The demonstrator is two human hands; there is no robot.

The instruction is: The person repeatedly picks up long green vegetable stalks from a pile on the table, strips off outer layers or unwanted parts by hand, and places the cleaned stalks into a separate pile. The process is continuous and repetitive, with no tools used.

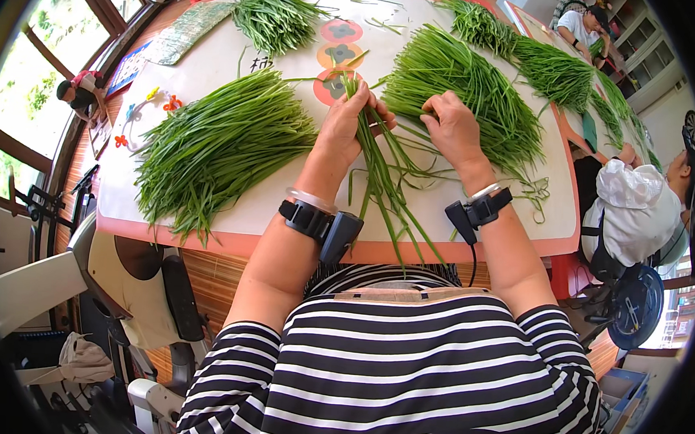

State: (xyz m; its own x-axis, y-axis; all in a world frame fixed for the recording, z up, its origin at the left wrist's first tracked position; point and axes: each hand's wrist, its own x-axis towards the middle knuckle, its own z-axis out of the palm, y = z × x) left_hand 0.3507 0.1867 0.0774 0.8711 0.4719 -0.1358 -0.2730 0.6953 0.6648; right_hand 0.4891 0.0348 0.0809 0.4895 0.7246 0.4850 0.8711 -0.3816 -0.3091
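Observation:
My left hand point(343, 128) is closed round a small bunch of garlic chives point(382, 189), their leaves fanning down toward me past the table's near edge. To its right, my right hand point(454, 131) has its fingers curled together at the edge of a large chive pile point(472, 86); whatever is between its fingertips is hidden. Another big heap of chives point(226, 136) lies left of my left hand, leaf ends toward me. A few loose blades lie on the white tabletop point(121, 193) between and around my hands.
Farther chive heaps lie at the back point(275, 18) and along the right point(555, 75). Left of the near heap is a cord with coloured clips point(171, 102). One person point(581, 31) works at the far right; another point(635, 208) sits nearer on the right. Exercise equipment point(124, 276) stands left.

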